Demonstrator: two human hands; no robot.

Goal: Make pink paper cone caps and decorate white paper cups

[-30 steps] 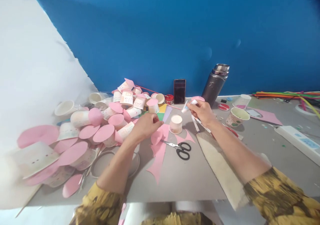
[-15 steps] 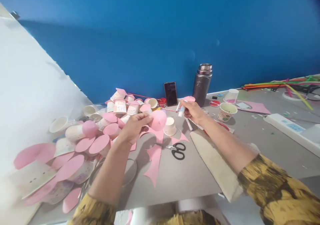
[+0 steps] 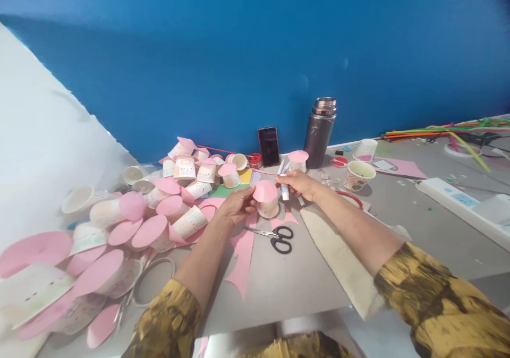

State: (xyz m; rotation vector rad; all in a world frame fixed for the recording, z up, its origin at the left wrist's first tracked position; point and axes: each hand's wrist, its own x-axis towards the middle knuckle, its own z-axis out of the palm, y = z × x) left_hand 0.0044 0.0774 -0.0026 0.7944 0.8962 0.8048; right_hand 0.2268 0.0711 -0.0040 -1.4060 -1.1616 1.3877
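Observation:
My left hand [image 3: 238, 205] pinches a pink paper cone [image 3: 265, 190] and rests it on top of a small upturned white paper cup [image 3: 269, 208] on the grey table. My right hand [image 3: 300, 184] hovers just right of that cup and grips a small white glue stick [image 3: 284, 189], tip pointing down. Black-handled scissors [image 3: 277, 237] lie on the table just in front of the cup, beside pink paper offcuts [image 3: 241, 260].
A heap of pink-topped paper cups [image 3: 151, 209] fills the left. At the back stand a phone [image 3: 268, 145], a steel flask [image 3: 319, 132] and another pink-topped cup [image 3: 297, 160]. A patterned cup [image 3: 358, 175], power strip [image 3: 458, 201] and coloured pipe cleaners [image 3: 450, 132] lie right.
My left hand picked the pink cone off the table and set it on the upturned cup. My right hand came down and left with the glue stick, leaving another pink-topped cup behind.

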